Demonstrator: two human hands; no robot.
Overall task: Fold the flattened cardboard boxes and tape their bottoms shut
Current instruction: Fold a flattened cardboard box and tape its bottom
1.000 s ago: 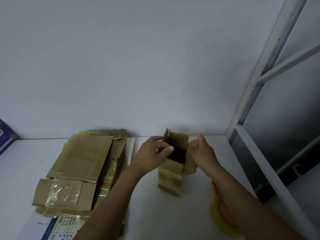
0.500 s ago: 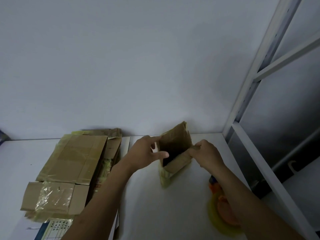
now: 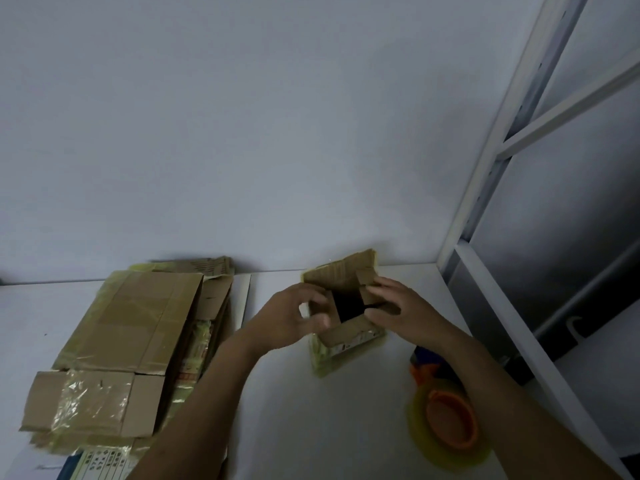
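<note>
The small brown box [image 3: 341, 277] stands on the white table [image 3: 294, 410] with its open end up. It is dark inside and one long flap is raised at the back. Worn flat boxes [image 3: 138, 323] lie stacked at the left. The tape roll [image 3: 450, 426], with an orange core, lies at the right.

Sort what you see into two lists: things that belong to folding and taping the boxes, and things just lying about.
Belongs to the job: cardboard box, gripped by the left hand and the right hand; stack of flattened boxes; tape roll.

Just lying about: printed sheet partly under the stack; white shelf frame.
</note>
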